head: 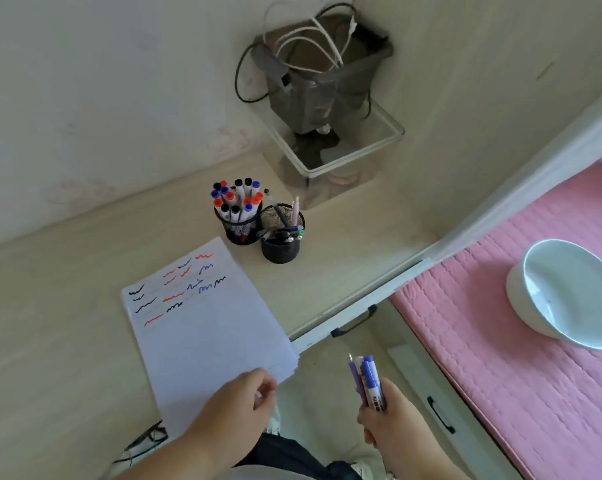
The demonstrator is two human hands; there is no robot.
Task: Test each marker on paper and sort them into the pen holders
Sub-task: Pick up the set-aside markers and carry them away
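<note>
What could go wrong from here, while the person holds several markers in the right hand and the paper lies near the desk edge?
1. The right hand grips a bundle of markers beyond the desk; one might slip out and fall.
2. The paper stack overhangs the desk edge under the left hand, so it could slide off.
3. The left pen holder looks crowded; adding markers might tip it.

Pale wood desk [67, 289], paper stack [206, 323] with scribbles, 2 mesh holders [238, 225] [280, 244] touching, clear bin [330, 147] in corner, glasses [147, 441] at near edge, left hand [237, 403] on paper
</note>
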